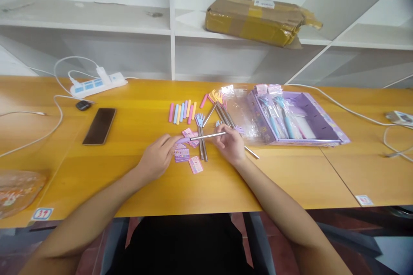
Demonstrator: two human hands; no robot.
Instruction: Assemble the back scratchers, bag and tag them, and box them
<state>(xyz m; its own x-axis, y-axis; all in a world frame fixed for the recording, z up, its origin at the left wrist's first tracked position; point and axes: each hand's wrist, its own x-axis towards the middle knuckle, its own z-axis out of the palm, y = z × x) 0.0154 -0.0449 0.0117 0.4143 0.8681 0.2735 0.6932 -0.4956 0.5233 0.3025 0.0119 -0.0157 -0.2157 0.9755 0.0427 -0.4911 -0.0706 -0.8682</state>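
Observation:
My left hand is closed on a purple handle sleeve. My right hand grips a metal back scratcher rod, whose purple claw shows just past the fingers. The rod's bare end meets or nearly meets the sleeve; I cannot tell if it is inside. Beneath the rod lie blue-clawed back scratchers and several pink and purple cards. Behind my right hand is a pile of metal rods with yellow claws. Loose pink, yellow and blue sleeves lie in a row beyond my left hand.
A purple display box holding bagged back scratchers stands to the right, beside clear plastic bags. A phone and a power strip lie to the left. A taped carton rests on the shelf.

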